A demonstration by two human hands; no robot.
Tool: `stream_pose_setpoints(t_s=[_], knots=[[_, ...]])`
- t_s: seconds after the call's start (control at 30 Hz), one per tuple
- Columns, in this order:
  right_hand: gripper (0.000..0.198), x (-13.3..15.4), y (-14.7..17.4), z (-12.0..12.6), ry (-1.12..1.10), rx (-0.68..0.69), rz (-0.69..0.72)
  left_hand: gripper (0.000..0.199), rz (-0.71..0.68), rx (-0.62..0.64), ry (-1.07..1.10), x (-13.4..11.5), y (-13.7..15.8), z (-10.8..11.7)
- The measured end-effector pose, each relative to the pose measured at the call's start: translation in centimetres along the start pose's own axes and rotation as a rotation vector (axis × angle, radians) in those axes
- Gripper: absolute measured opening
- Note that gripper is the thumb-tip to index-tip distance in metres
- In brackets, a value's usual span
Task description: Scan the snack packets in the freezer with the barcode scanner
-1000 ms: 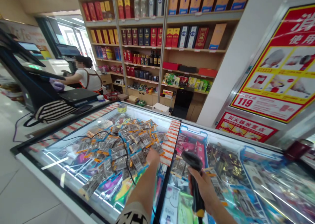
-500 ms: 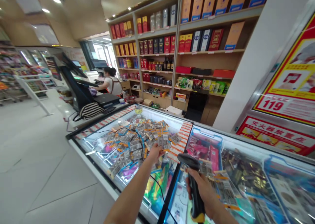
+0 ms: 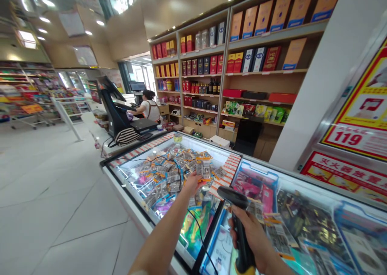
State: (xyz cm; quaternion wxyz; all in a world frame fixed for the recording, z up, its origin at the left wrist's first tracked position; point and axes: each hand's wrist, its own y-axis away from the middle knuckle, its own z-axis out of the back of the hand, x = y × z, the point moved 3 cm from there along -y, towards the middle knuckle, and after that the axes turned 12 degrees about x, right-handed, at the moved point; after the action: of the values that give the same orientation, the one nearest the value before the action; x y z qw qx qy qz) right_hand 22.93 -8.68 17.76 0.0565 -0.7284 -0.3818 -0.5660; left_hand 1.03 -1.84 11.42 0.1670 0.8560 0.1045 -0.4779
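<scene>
My left hand (image 3: 192, 183) pinches the edge of a small snack packet (image 3: 203, 168), clear with orange ends, tilted up above a heap of similar packets (image 3: 169, 168). The heap lies on the glass top of a freezer (image 3: 217, 137). Wrapped in my right hand (image 3: 250, 230) is a black and yellow barcode scanner (image 3: 234, 198), its head pointing left toward the packet. A thin black cable (image 3: 198, 224) crosses the glass. Beneath my right hand, more orange-ended packets (image 3: 276, 234) lie on the second glass lid.
A checkout terminal (image 3: 116, 109) stands at the far left end, with a striped bag (image 3: 127, 136) beside it. Behind it a person (image 3: 150, 109) sits at the counter. Shelves of boxed bottles (image 3: 204, 65) line the back. Blue baskets (image 3: 260, 172) show inside the freezer.
My left hand has lifted the packet slightly and turned it more upright. The view has swung a little to the left. The scanner stays in my right hand.
</scene>
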Motion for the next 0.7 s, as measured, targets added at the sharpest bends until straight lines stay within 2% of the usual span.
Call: stream_pose_setpoints(t_s=[0.33, 0.47, 0.7], knots=[[0.033, 0.4, 1.7, 0.3, -0.049, 0.013, -0.008, 0.012, 0.006, -0.021, -0.001, -0.2, 0.5, -1.4], [0.034, 0.6, 1.9, 0.6, -0.073, -0.015, -0.01, 0.005, 0.011, -0.037, 0.007, -0.2, 0.5, -1.8], [0.033, 0.7, 1.8, 0.8, -0.084, -0.033, -0.011, 0.007, 0.024, -0.019, 0.006, -0.1, -0.1, -2.4]])
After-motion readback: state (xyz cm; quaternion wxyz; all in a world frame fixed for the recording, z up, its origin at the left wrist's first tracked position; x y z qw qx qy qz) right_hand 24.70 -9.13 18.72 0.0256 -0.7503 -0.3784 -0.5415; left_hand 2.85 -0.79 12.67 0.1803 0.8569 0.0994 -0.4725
